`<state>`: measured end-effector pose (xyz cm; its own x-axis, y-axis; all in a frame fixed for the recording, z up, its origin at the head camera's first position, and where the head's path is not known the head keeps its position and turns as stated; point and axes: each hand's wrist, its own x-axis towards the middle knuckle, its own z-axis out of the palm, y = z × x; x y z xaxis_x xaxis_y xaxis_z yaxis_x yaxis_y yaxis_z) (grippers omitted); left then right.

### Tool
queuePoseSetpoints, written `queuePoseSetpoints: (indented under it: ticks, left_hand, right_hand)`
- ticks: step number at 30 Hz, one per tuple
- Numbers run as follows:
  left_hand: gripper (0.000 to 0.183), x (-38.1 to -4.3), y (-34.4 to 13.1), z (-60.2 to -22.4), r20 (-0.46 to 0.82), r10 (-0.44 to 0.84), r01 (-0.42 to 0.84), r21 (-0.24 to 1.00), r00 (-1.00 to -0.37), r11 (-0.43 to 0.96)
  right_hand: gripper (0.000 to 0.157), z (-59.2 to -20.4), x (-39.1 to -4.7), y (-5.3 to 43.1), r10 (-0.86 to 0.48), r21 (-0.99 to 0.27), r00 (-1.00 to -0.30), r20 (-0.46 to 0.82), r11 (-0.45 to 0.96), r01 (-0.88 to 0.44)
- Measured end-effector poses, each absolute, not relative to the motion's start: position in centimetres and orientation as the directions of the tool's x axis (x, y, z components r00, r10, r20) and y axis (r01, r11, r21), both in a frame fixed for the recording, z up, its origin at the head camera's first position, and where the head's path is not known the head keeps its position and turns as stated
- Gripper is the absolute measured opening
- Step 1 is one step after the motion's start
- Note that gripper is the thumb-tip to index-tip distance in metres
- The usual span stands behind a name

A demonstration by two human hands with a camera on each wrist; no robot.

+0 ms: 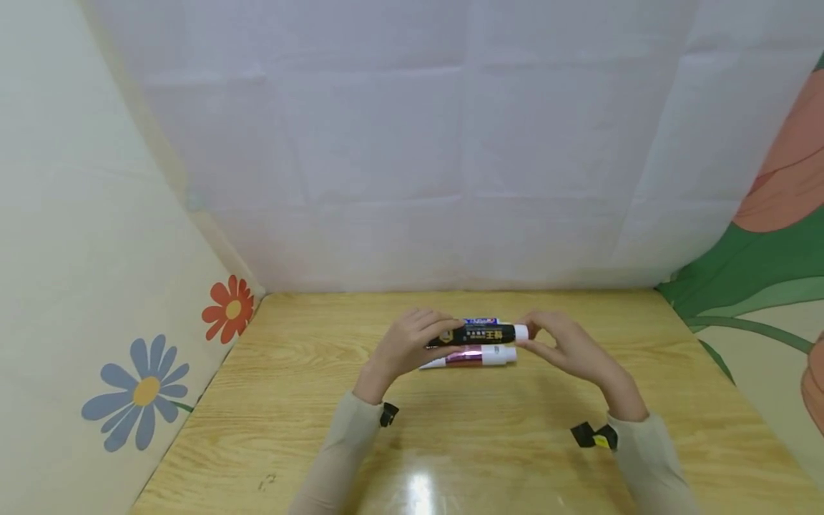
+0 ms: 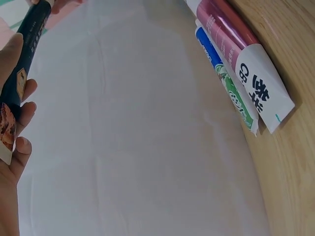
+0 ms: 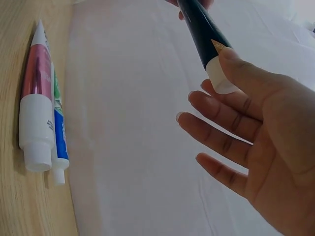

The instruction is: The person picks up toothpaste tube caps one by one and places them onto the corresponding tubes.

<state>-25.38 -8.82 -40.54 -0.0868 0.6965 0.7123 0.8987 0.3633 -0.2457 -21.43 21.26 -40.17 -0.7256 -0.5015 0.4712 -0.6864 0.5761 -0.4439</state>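
A black tube (image 1: 479, 334) with gold lettering and a white cap (image 1: 521, 332) lies sideways between both hands, raised above the tabletop. My left hand (image 1: 412, 340) grips its tail end, with the thumb on one side and the fingers curled on the other. At the other end, my right hand (image 1: 566, 347) pinches the cap end between thumb and index finger; the remaining fingers (image 3: 216, 130) spread loosely away from it. Below the black tube, a pink and white tube (image 1: 473, 356) lies on the table beside a smaller blue, green and white tube (image 2: 231, 86).
The wood-grain table (image 1: 309, 400) meets a white cloth backdrop (image 1: 412, 179) at its far edge. Flower-printed panels stand on the left (image 1: 96, 250) and right (image 1: 759, 286). A black band piece (image 1: 594, 435) sits at the right wrist.
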Motion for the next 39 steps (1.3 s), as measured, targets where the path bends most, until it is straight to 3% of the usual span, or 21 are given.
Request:
queuePoseSetpoints:
  ticks: [5, 16, 39]
  left_hand:
    - [0.047, -25.3, -8.9, -40.9, 0.685, 0.723, 0.905, -0.250, -0.086, 0.344]
    - [0.043, -25.0, -9.3, -41.5, 0.661, 0.743, 0.904, -0.246, -0.108, 0.351]
    - [0.051, -24.6, -10.4, -43.1, 0.563, 0.812, 0.924, -0.211, -0.153, 0.320]
  right_hand:
    - [0.017, -40.4, -21.2, 21.6, -0.497, -0.454, -0.751, 0.434, 0.599, -0.659]
    - [0.016, -40.9, -20.9, 21.8, -0.533, -0.430, -0.730, 0.427, 0.590, -0.683]
    - [0.021, -42.9, -20.7, 22.2, -0.571, -0.422, -0.750, 0.334, 0.621, -0.661]
